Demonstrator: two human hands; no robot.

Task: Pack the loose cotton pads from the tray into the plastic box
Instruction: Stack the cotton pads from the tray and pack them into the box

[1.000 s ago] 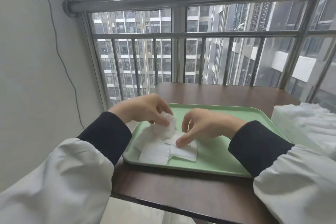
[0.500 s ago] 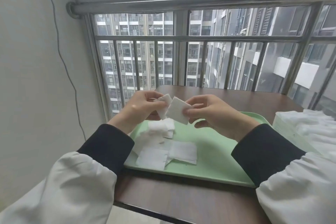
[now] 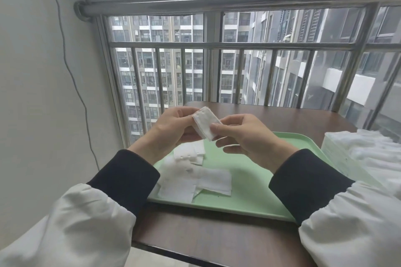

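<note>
A small stack of white square cotton pads (image 3: 205, 122) is held up above the light green tray (image 3: 249, 191). My left hand (image 3: 171, 130) pinches the stack's left side and my right hand (image 3: 243, 136) pinches its lower right corner. Several loose cotton pads (image 3: 195, 178) lie overlapping on the tray's left half. The clear plastic box (image 3: 338, 158) stands at the right edge of the view, filled with white pads; only part of it shows.
The tray sits on a dark brown table (image 3: 217, 236) pushed against a window with metal guard bars (image 3: 217, 45). A white wall with a hanging cable (image 3: 71, 76) is on the left. The table's front edge is near my sleeves.
Both hands rose from the tray with pads. The pad in my right hand has been brought together with those in my left into one stack held by both.
</note>
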